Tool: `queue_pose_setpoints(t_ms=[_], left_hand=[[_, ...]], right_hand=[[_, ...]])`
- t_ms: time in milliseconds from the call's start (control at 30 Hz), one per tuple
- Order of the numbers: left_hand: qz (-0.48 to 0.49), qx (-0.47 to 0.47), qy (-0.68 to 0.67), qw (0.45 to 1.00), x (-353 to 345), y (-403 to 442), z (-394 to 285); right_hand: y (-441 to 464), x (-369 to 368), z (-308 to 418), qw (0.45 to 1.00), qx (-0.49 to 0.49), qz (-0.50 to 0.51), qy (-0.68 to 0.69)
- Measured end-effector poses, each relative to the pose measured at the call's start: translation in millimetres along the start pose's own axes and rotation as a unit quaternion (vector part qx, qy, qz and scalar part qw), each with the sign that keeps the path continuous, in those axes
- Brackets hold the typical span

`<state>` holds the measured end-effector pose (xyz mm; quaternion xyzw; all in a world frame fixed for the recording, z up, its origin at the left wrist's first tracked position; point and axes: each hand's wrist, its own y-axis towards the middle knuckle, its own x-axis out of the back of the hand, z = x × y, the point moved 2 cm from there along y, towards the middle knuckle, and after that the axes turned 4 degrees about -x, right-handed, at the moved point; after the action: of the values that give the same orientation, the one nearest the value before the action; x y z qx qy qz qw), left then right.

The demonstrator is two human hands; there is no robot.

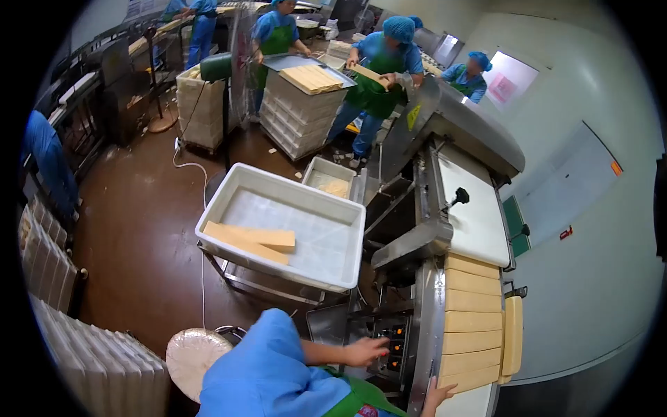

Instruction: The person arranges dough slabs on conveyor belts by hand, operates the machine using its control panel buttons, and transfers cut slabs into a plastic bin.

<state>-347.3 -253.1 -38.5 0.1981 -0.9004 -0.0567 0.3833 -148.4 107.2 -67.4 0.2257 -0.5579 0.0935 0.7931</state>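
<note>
In the head view, you appeared to be minding the feed of pale slabs, which lay side by side in a row on the white conveyor, while attending to the control panel just left of it. The next move, as far as one could judge, called for a sure touch on the right orange knob and a light check that the slab nearest you lay square on the conveyor. Your left arm reached across from the conveyor's left, its hand level over the panel, fingers loosely extended and gripping nothing visible; whether a fingertip met a knob, you could not have told from here. Your right hand sat low at the conveyor's near left edge, fingers parted and apparently resting against the nearest slab's end, holding nothing; its wrist ran out of view.
</note>
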Motion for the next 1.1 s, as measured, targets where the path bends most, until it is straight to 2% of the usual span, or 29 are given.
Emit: queue_pose_setpoints(t_ms=[67, 167, 267, 333, 400, 467, 533, 600, 667, 767, 867, 1000, 1100], left_hand=[[-0.043, 0.095, 0.05, 0.993, 11.4, -47.9, 41.3], [-0.09, 0.232, 0.068, 0.966, 30.9, -122.8, 94.4], [-0.124, 0.333, 0.079, 0.931, 42.7, -182.7, 116.0], [-0.098, 0.374, 0.041, 0.921, 43.1, -203.2, 123.2], [-0.069, 0.39, 0.014, 0.918, 31.7, -210.2, 130.2], [-0.064, 0.388, -0.001, 0.92, 13.0, -207.3, 140.5], [-0.065, 0.378, -0.091, 0.919, 6.5, -196.1, 140.9], [0.018, 0.372, 0.025, 0.928, -12.2, -174.4, 144.9], [0.058, 0.401, -0.023, 0.914, -18.7, -148.3, 143.9], [0.077, 0.339, 0.015, 0.937, -41.7, -105.6, 142.4], [0.017, 0.424, -0.07, 0.903, -65.6, -65.3, 146.8], [0.002, 0.442, -0.146, 0.885, -107.0, -6.5, 150.0], [0.033, 0.403, -0.155, 0.901, -126.2, 36.1, 139.1]], right_hand=[[-12.8, 29.9, 34.0, 0.992, -0.086, 0.074, 0.048], [-1.6, 16.9, 38.1, 0.993, -0.108, 0.039, 0.01], [3.5, 19.0, 35.9, 0.991, -0.099, 0.081, 0.024], [-1.0, 28.3, 39.5, 0.992, -0.072, 0.103, 0.013], [-13.5, 38.5, 40.0, 0.99, -0.054, 0.126, -0.001], [-30.7, 46.5, 43.6, 0.987, 0.049, 0.142, 0.06], [-43.6, 43.3, 33.5, 0.984, 0.107, 0.12, 0.07], [-74.5, 71.1, 58.8, 0.983, 0.115, 0.13, 0.067], [-89.9, 72.8, 43.6, 0.988, 0.107, 0.114, -0.007], [-114.5, 92.8, 37.9, 0.989, 0.079, 0.11, -0.05], [-123.3, 99.8, 30.2, 0.983, 0.069, 0.147, -0.083], [-122.5, 101.2, 30.1, 0.979, 0.069, 0.166, -0.091], [-120.2, 105.6, 28.3, 0.975, 0.083, 0.182, -0.098]])
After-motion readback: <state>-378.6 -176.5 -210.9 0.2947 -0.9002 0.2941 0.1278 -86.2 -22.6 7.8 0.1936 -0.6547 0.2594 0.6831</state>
